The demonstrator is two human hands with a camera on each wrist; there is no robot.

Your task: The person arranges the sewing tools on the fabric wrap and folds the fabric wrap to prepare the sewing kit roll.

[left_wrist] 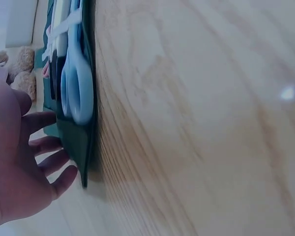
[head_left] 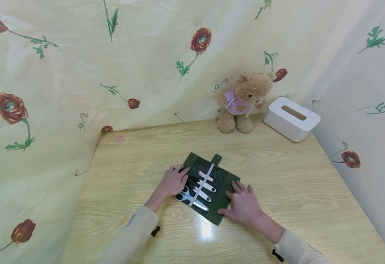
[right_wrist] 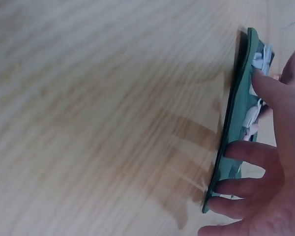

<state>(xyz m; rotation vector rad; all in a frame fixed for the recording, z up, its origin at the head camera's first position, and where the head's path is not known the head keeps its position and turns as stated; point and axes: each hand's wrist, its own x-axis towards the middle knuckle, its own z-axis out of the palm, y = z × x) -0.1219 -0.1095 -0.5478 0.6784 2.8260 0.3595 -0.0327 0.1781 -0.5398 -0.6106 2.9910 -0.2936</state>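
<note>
A dark green tool case [head_left: 225, 194] lies unfolded on the table, tilted to the view. Across its middle runs a white elastic strap [head_left: 210, 169]. Tucked under it are scissors with pale blue handles [left_wrist: 81, 93], two white-handled tools [head_left: 209, 186] with dark ends, and a small pink-and-white item [head_left: 205, 176]. My left hand [head_left: 173, 181] touches the case's left edge with loosely bent fingers, beside the scissor handles. On the right flap, the spread fingertips and thumb of my right hand [head_left: 245, 206] rest near the edge.
At the back of the wooden table [head_left: 129, 176] a teddy bear [head_left: 242, 102] in a purple top sits against the flowered wall covering. A white tissue box [head_left: 289, 119] stands to its right. Near the back left corner lies a small pink ring [head_left: 119, 138].
</note>
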